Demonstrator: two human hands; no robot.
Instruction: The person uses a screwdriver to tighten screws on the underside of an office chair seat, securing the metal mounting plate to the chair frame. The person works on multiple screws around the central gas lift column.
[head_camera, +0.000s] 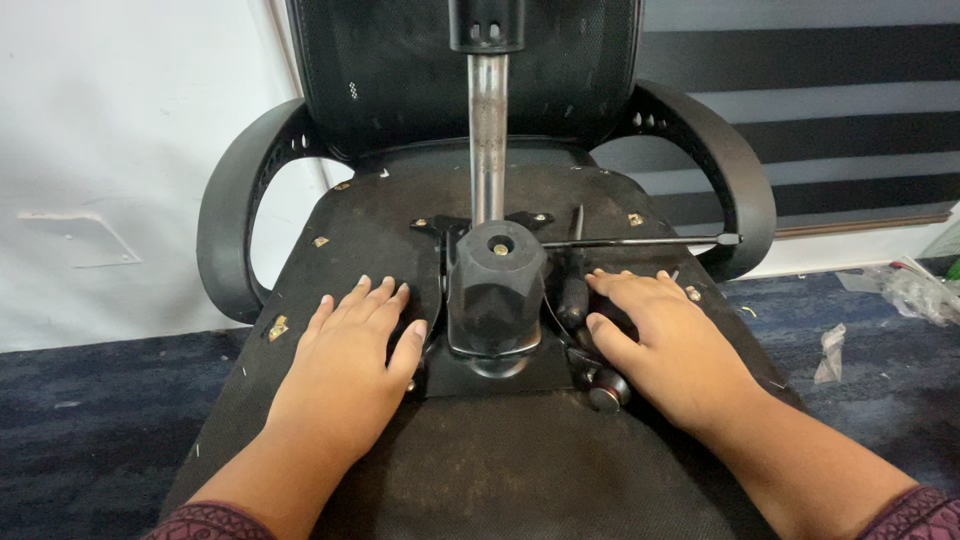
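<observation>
An office chair lies overturned, its black seat underside (480, 470) facing me. In the middle sits a black tilt mechanism (497, 300) with a metal plate under it. My left hand (350, 365) rests flat on the seat bottom just left of the mechanism, fingers spread, thumb touching the plate's edge. My right hand (665, 335) lies flat on the right side, fingers over the mechanism's edge beside a black knob (605, 390). A thin black lever (640, 241) runs out to the right. Neither hand holds anything.
A chrome gas cylinder (488, 140) rises behind the mechanism in front of the mesh backrest (400, 70). Black armrests (235, 200) curve at both sides. Brass screws (277, 326) dot the seat. Crumpled plastic bags (915, 290) lie on the dark blue carpet at right.
</observation>
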